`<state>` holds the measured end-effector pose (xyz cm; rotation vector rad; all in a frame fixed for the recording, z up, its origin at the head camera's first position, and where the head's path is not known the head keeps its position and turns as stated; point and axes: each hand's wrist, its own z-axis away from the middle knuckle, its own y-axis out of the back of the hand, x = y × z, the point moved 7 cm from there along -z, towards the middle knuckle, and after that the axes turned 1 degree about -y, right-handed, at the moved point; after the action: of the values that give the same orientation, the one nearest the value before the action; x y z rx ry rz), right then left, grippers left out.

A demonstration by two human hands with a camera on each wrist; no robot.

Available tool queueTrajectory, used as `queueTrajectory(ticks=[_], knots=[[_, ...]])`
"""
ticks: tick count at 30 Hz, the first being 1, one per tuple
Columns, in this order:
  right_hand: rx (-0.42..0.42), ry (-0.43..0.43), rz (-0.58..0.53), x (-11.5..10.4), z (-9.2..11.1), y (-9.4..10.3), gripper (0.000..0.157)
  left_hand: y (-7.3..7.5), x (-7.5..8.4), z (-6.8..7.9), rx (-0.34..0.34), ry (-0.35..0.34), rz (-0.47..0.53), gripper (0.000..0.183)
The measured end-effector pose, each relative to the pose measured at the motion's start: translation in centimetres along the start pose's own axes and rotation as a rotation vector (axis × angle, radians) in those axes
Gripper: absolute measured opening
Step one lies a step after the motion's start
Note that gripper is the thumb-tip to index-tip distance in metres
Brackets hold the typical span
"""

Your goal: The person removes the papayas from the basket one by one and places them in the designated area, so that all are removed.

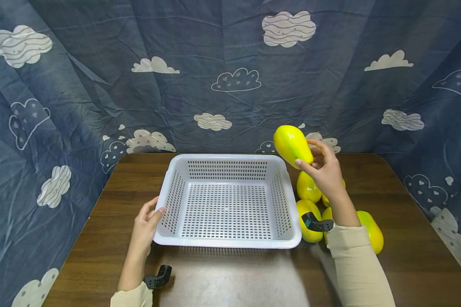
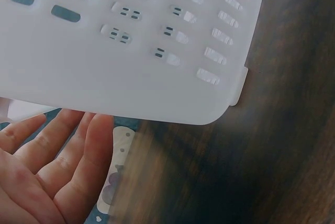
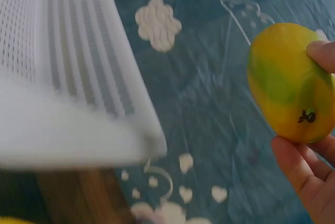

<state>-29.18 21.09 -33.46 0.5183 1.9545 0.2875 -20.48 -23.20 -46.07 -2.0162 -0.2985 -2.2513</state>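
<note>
My right hand (image 1: pixel 324 170) holds a yellow mango (image 1: pixel 292 145) with a green tinge, raised beyond the basket's back right corner. In the right wrist view, thumb and fingers grip this mango (image 3: pixel 288 82), and its dark stem end shows. A white perforated plastic basket (image 1: pixel 226 243) stands on the table with nothing inside. My left hand (image 1: pixel 146 224) holds the basket's left side, thumb over the rim and fingers outside. The left wrist view shows those fingers (image 2: pixel 97 150) against the rim of the basket (image 2: pixel 157 98).
Several more yellow mangoes (image 1: pixel 309 187) lie right of the basket, partly hidden by my right arm; one mango (image 1: pixel 370 230) sits farther right. The brown wooden table (image 1: pixel 415 256) meets a blue cloud-patterned cloth (image 1: pixel 230 115) at the back. Black bands (image 1: pixel 159 277) are on both wrists.
</note>
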Motion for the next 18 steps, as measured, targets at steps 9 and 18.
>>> queueTrajectory(ticks=[9, 18], knots=[[0.11, -0.152, 0.115, 4.2, 1.8, 4.1, 0.061, 0.1, 0.0, 0.1, 0.005, -0.002, 0.01, 0.04], [0.146, -0.408, 0.216, 8.8, 4.1, 8.4, 0.065, 0.0, -0.1, 0.0, 0.011, -0.011, 0.006, 0.04]])
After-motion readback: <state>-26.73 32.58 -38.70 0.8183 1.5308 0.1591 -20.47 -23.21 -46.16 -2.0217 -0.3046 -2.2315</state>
